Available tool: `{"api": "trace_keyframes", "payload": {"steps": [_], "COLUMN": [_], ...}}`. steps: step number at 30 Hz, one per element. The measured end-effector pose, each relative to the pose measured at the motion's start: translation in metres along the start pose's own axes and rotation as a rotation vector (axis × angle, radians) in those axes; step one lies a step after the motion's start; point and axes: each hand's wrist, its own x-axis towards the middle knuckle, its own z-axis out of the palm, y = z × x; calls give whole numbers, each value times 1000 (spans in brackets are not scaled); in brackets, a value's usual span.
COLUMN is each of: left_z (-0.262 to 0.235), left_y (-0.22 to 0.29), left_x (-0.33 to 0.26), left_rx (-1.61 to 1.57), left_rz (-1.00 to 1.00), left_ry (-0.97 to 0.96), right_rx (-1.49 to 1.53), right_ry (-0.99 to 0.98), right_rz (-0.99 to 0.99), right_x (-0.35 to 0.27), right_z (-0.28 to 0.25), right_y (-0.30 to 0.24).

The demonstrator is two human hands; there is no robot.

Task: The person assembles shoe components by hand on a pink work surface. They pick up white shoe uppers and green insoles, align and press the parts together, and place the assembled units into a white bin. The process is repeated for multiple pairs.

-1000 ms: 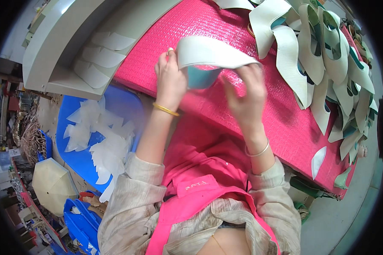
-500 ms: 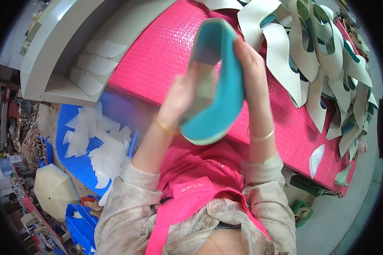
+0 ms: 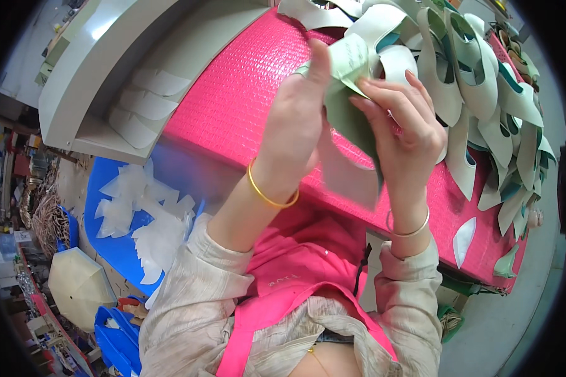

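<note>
A pale green shoe upper (image 3: 352, 129) is held up in front of me over the pink bench, its top edge folded over. My left hand (image 3: 289, 129) grips it from the left, thumb pointing up beside the fold; its other fingers are mostly hidden. On the other side, my right hand (image 3: 412, 125) pinches the folded edge between thumb and fingertips. The upper's lower end hangs between my wrists, slightly blurred. Just beyond my right hand lie many similar off-white shoe uppers (image 3: 437, 88) with teal linings, heaped along the bench.
The pink textured bench top (image 3: 233, 94) runs beneath my hands. A grey curved housing (image 3: 100, 69) at the left holds several white pieces (image 3: 144, 103). Below it, a blue bin (image 3: 116, 251) contains translucent white sheets (image 3: 163, 232). A small white piece (image 3: 464, 242) lies near the bench edge.
The upper has been turned from its teal lining side to a pale green side. My right hand has moved from its side edge to a pinch on the fold, and my left hand has risen.
</note>
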Motion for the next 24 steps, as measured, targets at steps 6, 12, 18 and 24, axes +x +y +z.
{"api": "trace_keyframes", "payload": {"steps": [6, 12, 18, 24], "left_z": [-12, -31, -63, -36], "left_y": [7, 28, -35, -79], "left_x": [-12, -1, -55, -79], "left_rx": [-327, 842, 351, -440], "left_rz": [-153, 41, -124, -178], "left_ry": [-243, -382, -235, 36], "right_rx": [1698, 1403, 1089, 964], "right_ry": [64, -220, -481, -399], "right_rz": [1205, 1050, 995, 1057], "right_x": [-6, -1, 4, 2], "right_z": [-17, -7, -8, 15], "right_y": [50, 69, 61, 41]}}
